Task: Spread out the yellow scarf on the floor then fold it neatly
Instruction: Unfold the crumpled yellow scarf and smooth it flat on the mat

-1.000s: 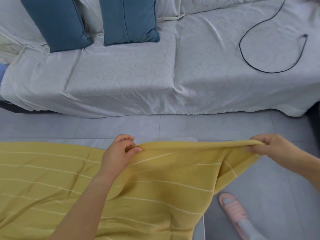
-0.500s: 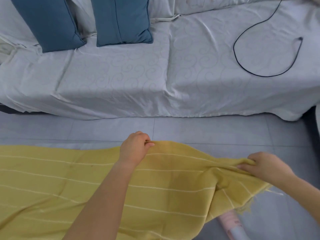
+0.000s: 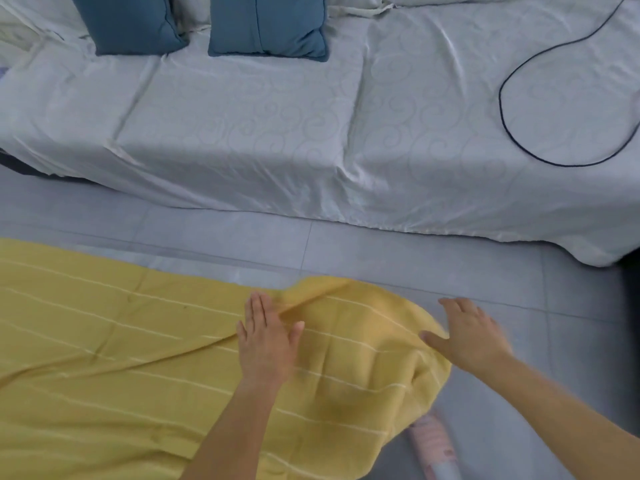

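Note:
The yellow scarf (image 3: 104, 341) with thin white stripes lies across the grey tiled floor, reaching from the left edge to the middle right. Its right end is puffed up and wrinkled. My left hand (image 3: 265, 337) lies flat on the cloth with straight fingers, beside a raised fold. My right hand (image 3: 467, 332) is spread open at the scarf's right edge, thumb touching the cloth, fingers over the bare floor.
A sofa under a white patterned sheet (image 3: 277, 133) runs along the far side, with two blue cushions (image 3: 266, 26) and a black cable (image 3: 512, 133) on it. A pink slipper (image 3: 433, 441) shows at the bottom, partly under the scarf. Grey tiles (image 3: 381, 247) lie between scarf and sofa.
Both hands let go of the scarf's edge and opened. The cloth dropped to the floor, and the left hand now presses flat on it.

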A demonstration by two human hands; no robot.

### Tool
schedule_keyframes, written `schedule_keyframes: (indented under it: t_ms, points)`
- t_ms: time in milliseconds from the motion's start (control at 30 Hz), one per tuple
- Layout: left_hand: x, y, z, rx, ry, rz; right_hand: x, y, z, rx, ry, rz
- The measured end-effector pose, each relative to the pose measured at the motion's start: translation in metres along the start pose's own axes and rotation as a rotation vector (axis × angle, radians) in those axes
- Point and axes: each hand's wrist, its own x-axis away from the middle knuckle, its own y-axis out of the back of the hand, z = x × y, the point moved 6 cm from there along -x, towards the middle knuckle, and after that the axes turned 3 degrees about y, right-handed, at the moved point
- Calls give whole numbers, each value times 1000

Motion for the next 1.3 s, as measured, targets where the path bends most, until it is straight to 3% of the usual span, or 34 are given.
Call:
schedule_keyframes:
  t_ms: [100,200,367,467,633,933,1100,1200,1300]
  points:
    - [27,-17,27,40,174,31,6,-9,70,89,250,27]
    - [57,-45,55,36,313,171,14,-39,140,248,504,48]
    - [84,-76,70,92,309,235,11,-60,242,303,828,78]
    - [75,-71,78,194,300,165,-12,-71,285,350,876,105]
    - [46,-58,138,251,507,34,-51,-92,336,419,946,173]
    - [44,-69,168,307,559,10,-112,-84,378,637,922,30]
    - [43,-55,211,307,687,-67,-105,-65,417,639,945,-111]
    - [43,-62,244,265,739,-2,-84,-87,461,638,1082,-22]
    - [44,-66,263,247,749,46,-89,-115,497,691,1054,102]
